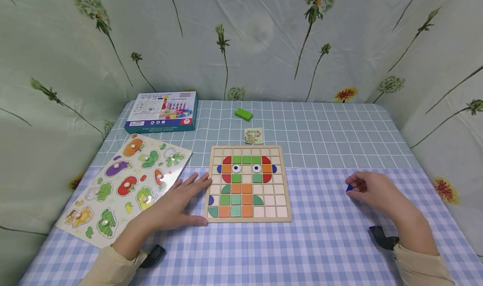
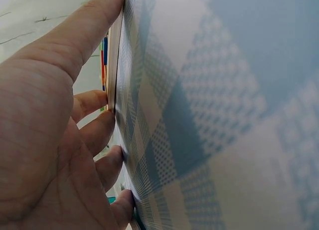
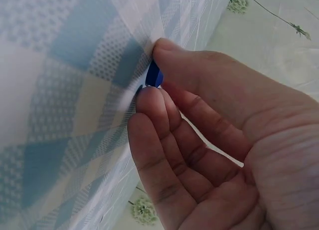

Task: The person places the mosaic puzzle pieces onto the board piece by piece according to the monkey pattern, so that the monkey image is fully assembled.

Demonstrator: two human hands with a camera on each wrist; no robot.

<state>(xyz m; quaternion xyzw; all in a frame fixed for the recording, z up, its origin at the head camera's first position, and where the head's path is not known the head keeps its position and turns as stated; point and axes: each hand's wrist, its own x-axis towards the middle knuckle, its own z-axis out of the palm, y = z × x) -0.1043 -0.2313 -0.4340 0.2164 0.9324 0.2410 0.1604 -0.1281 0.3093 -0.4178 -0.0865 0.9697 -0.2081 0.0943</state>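
A square wooden grid board (image 1: pixel 269 200) lies at the middle of the table, with red, orange, green and blue tiles and two eye tiles set in its cells. My left hand (image 1: pixel 177 202) is spread out, its thumb and fingertips touching the board's left edge; the left wrist view shows the fingertips against that rim. Off to the right, my right hand (image 1: pixel 375 191) pinches a small blue tile (image 3: pixel 154 75) between thumb and fingers, at the tablecloth. Much of that tile is hidden by the fingers. Behind the board lies a small pattern card (image 1: pixel 253 136).
A vegetable knob puzzle (image 1: pixel 124 185) lies at the left, partly behind my left forearm. Farther back stands a boxed toy set (image 1: pixel 162 112). A green block (image 1: pixel 243 114) lies beyond the card. Curtains with a plant print surround the table on the visible sides.
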